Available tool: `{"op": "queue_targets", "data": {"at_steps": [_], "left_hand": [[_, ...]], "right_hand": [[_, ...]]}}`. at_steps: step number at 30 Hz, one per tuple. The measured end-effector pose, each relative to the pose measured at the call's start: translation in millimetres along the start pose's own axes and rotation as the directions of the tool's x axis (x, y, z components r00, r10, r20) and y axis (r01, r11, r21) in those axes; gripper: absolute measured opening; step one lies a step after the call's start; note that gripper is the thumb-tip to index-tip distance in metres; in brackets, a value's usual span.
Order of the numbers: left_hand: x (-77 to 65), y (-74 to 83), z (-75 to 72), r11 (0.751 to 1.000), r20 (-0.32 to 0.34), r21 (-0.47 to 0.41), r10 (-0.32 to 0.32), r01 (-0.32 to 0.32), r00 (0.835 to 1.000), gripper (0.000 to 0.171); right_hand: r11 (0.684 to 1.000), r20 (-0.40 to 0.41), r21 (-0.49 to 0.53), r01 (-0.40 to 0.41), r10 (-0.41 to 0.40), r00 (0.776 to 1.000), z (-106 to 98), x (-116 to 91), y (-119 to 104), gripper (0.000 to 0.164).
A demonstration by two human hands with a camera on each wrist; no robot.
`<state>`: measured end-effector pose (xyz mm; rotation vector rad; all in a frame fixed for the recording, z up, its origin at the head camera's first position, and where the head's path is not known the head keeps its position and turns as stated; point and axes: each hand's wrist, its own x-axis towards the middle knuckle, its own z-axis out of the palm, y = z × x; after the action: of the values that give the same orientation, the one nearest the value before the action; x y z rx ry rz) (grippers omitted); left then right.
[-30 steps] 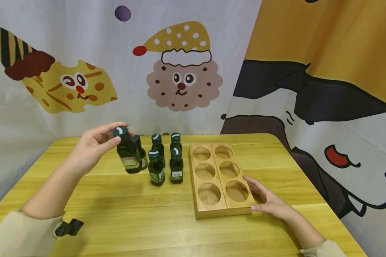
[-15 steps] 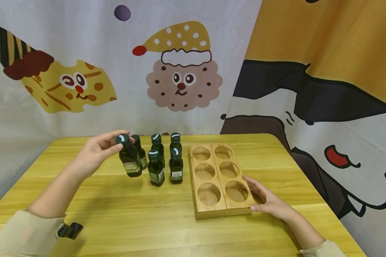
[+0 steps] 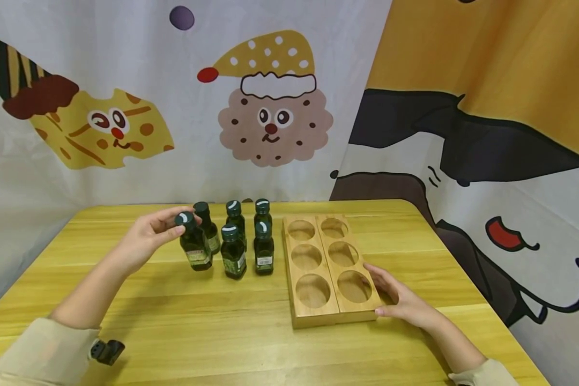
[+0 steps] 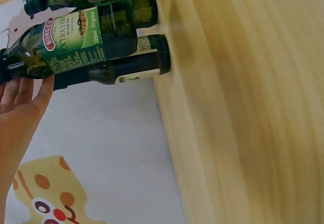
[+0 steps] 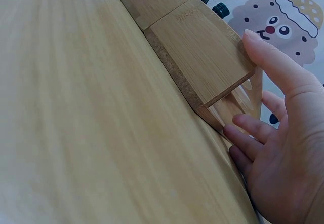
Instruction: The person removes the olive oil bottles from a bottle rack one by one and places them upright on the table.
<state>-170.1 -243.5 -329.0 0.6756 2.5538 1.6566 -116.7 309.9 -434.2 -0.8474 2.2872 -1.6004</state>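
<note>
My left hand point(image 3: 147, 236) pinches a dark green olive oil bottle point(image 3: 195, 249) near its cap, between thumb and fingers. In the left wrist view, this olive oil bottle point(image 4: 76, 41) shows its green and cream label, with its base close over the tabletop. Several similar bottles point(image 3: 234, 257) stand upright just right of it and behind it. A wooden rack point(image 3: 325, 268) with two rows of round holes lies right of the bottles. My right hand point(image 3: 405, 303) rests at the rack's near right corner, thumb at the corner and fingers loosely bent along the side point(image 5: 273, 133).
The yellow wood-grain table point(image 3: 198, 332) has its far edge against a cartoon-printed curtain point(image 3: 275, 182). A black wrist camera point(image 3: 107, 351) sits at my left sleeve. The rack's holes hold no bottles.
My left hand has lowered the olive oil bottle toward the table and moved it slightly right, tilting it more upright. My right hand and the rack have stayed put.
</note>
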Motion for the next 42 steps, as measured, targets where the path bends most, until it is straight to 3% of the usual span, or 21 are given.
{"op": "queue_targets", "data": {"at_steps": [12, 18, 24, 42], "left_hand": [[-2.3, -16.1, 4.6, 0.999, 0.046, -0.039, -0.022, 0.024, 0.999, 0.045], [-2.1, -19.9, 6.9, 0.998, 0.053, -0.005, -0.070, 0.070, 0.996, 0.047], [-3.0, -23.9, 9.4, 0.997, 0.070, -0.007, -0.071, 0.071, 0.995, 0.046], [-0.9, -24.1, 14.0, 0.995, 0.073, -0.014, -0.098, 0.099, 0.992, 0.048]], "right_hand": [[1.000, 0.001, 0.006, -0.002, 0.002, 1.000, 0.0, 0.6, 1.0, 0.085], [1.000, 0.006, 0.006, 0.007, -0.007, 1.000, 1.2, 1.1, 0.9, 0.085], [1.000, 0.004, 0.003, 0.011, -0.011, 1.000, 0.4, 0.7, 0.8, 0.085], [1.000, 0.004, -0.011, 0.006, -0.006, 1.000, 0.4, 0.7, -0.7, 0.084]]}}
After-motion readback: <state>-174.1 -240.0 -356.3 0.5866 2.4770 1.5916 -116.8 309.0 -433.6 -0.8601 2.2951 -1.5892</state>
